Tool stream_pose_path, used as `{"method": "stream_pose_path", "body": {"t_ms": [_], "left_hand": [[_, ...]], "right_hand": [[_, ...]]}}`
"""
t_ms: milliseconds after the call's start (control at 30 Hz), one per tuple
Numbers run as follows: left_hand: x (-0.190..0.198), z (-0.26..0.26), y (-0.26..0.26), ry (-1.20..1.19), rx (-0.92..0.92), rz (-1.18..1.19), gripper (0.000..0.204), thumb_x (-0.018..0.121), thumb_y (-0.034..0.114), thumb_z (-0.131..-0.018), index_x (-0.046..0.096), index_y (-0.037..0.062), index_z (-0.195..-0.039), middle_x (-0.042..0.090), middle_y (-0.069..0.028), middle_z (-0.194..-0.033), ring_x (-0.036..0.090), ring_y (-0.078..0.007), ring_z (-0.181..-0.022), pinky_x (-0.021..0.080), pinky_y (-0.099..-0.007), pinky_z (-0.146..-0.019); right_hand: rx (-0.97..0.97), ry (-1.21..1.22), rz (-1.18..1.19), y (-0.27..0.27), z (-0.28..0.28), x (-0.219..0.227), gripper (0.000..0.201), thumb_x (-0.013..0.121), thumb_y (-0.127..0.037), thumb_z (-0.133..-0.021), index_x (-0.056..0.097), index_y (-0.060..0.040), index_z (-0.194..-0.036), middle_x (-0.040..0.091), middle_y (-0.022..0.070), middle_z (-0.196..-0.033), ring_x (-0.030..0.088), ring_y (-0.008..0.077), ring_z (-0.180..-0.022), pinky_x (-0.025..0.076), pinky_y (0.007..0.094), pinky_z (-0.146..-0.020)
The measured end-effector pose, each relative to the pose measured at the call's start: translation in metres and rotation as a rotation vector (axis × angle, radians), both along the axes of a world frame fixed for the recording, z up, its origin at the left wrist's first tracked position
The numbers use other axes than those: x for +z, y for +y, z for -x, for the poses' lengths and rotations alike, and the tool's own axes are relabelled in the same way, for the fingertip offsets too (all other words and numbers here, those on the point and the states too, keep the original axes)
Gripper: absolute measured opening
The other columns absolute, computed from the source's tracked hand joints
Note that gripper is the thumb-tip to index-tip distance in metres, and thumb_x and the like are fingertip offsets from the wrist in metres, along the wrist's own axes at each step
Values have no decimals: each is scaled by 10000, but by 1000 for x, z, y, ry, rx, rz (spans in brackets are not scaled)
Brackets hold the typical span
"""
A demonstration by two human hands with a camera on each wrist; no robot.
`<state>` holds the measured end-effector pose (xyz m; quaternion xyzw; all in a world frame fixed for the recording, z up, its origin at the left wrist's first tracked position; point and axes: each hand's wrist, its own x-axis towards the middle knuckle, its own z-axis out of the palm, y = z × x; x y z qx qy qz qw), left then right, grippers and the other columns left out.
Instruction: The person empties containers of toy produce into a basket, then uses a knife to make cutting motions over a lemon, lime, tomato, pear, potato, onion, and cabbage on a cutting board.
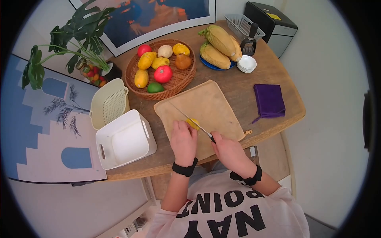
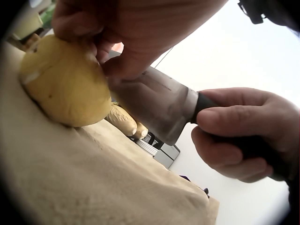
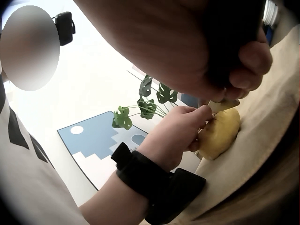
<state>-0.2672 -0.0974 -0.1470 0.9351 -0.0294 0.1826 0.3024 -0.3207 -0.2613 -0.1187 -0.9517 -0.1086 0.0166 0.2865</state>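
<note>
gripping knife (image 2: 159, 104) by handle (image 2: 203, 105) in curled right hand (image 1: 231, 152); pinching yellow produce (image 2: 65, 84) on tan board (image 1: 212, 105) with left hand (image 1: 183, 142).

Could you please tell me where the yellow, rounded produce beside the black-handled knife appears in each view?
Head: the yellow, rounded produce, at the centre.
Left wrist: the produce, upper left.
Right wrist: the produce, right of centre, near mid-height.
Shared landmark: the person's bare left hand, touching the produce in all three.

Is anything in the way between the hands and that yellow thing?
Nothing visible blocks the left hand, which holds the yellow thing. Between the right hand and that thing comes the knife this hand grips.
</note>
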Motion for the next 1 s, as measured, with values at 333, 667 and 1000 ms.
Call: {"method": "stream_pose_path", "body": {"t_ms": [333,667,1000], "left_hand": [[1,1,0,4,0,-17,178,691,62,-855,536,2,-920,545,-185,-940,620,-394,-834,523,-469,-704],[5,5,0,29,-17,15,166,676,46,-864,535,-12,-931,533,-200,-937,607,-418,-828,516,-488,-712],[3,6,3,58,-11,77,154,675,32,-840,542,-6,-906,542,-202,-962,594,-428,-872,503,-493,-745]], "right_hand": [[22,-26,-1,-2,2,6,255,616,-138,-977,523,-49,-1197,695,175,-939,688,388,-782,540,480,-650],[7,53,-5,-2,1,-3,237,612,-141,-979,517,-54,-1179,685,197,-915,680,411,-786,535,499,-655],[52,-32,-9,-2,2,4,195,590,-159,-989,505,-35,-1114,676,178,-861,689,382,-759,542,474,-638]]}}
